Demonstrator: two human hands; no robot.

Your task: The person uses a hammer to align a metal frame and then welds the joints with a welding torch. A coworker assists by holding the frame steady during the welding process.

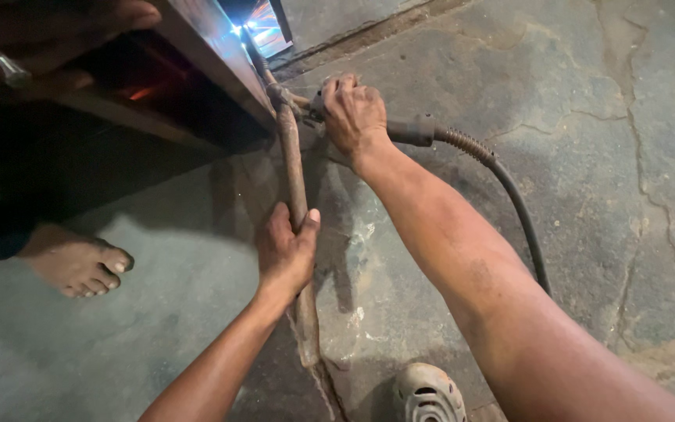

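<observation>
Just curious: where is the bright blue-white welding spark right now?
The bright blue-white spark sits top centre in the head view, at the metal frame's edge, just above the right hand gripping the welding holder.

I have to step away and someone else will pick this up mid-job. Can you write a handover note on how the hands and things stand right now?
Left hand: closed around the rusty metal bar, holding it against the metal frame.
Right hand: gripping the welding holder, its tip at the top of the bar; its cable trails across the stone floor.
Bright arc glow shows at the frame's edge.
Another person's hand rests on the frame; their bare foot is close by.
Done: bar positioned. The joint's state is hidden.
</observation>
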